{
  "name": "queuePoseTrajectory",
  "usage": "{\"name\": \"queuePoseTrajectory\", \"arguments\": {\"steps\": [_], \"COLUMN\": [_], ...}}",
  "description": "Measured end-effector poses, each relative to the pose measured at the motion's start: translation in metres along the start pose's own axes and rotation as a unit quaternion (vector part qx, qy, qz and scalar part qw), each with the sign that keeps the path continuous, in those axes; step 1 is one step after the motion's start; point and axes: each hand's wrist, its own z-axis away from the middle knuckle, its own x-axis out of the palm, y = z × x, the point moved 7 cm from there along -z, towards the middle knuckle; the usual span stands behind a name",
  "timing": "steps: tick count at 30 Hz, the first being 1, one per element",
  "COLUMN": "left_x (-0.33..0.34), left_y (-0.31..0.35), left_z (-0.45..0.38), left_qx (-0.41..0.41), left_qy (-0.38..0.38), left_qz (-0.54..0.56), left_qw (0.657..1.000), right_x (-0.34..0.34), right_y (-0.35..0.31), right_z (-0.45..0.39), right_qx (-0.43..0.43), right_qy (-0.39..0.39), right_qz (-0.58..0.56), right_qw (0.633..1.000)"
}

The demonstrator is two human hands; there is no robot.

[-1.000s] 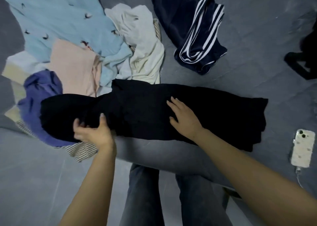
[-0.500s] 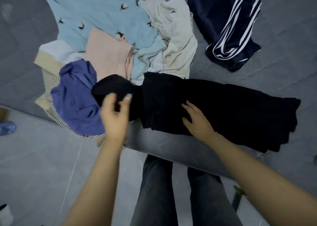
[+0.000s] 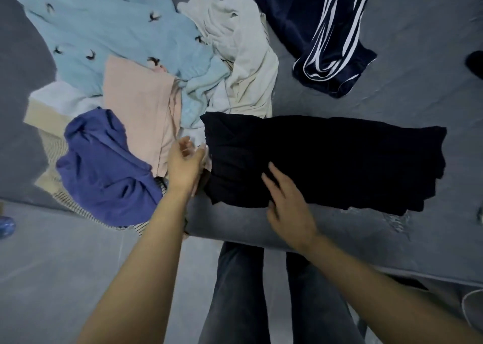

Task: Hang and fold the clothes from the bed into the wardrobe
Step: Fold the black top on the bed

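A black garment (image 3: 339, 160) lies folded into a wide band near the front edge of the grey bed (image 3: 405, 87). My right hand (image 3: 285, 197) presses flat on the garment's lower left part, fingers straight. My left hand (image 3: 185, 166) hovers at the garment's folded left edge with loosely curled fingers, and I see nothing held in it. To the left, a pile holds a purple-blue garment (image 3: 104, 166), a pink one (image 3: 138, 108), a light blue one (image 3: 104, 30) with small dark marks, and a cream one (image 3: 248, 69).
A navy garment with white stripes (image 3: 326, 30) lies apart at the back right of the bed. Striped fabric (image 3: 70, 202) hangs over the bed's front edge under the pile. My legs in grey jeans (image 3: 248, 291) stand against the bed on grey floor (image 3: 65, 265).
My left hand carried the black garment's left end over to the right and let it go, so the garment is shorter. My right hand stayed pressed on it.
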Motion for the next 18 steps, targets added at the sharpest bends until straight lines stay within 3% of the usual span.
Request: {"name": "queuePoseTrajectory", "arguments": {"steps": [2, 5, 9, 12, 14, 16, 18], "left_x": [0.010, 0.030, 0.042, 0.041, 0.039, 0.039, 0.046], "left_y": [0.004, 0.014, 0.021, 0.022, 0.028, 0.037, 0.054], "left_z": [-0.019, -0.037, -0.057, -0.063, -0.062, -0.054, -0.041], "left_qx": [-0.022, -0.019, -0.008, -0.015, -0.002, 0.000, -0.004], "left_qy": [-0.073, -0.159, -0.169, -0.170, -0.169, -0.178, -0.205], "left_qz": [0.010, -0.015, -0.035, -0.024, -0.026, -0.031, -0.038], "left_qw": [0.997, 0.987, 0.985, 0.985, 0.985, 0.984, 0.978], "right_x": [0.031, 0.080, 0.124, 0.123, 0.113, 0.093, 0.067], "right_y": [-0.038, -0.056, -0.043, -0.037, -0.036, -0.034, -0.023], "right_z": [-0.004, -0.026, -0.060, -0.067, -0.066, -0.062, -0.051], "right_qx": [-0.069, -0.060, -0.018, -0.015, -0.047, -0.031, 0.063], "right_qy": [-0.033, -0.066, -0.095, -0.050, 0.003, 0.046, 0.081], "right_qz": [0.097, 0.174, 0.226, 0.227, 0.145, -0.043, -0.277], "right_qw": [0.992, 0.981, 0.969, 0.973, 0.988, 0.998, 0.955]}}
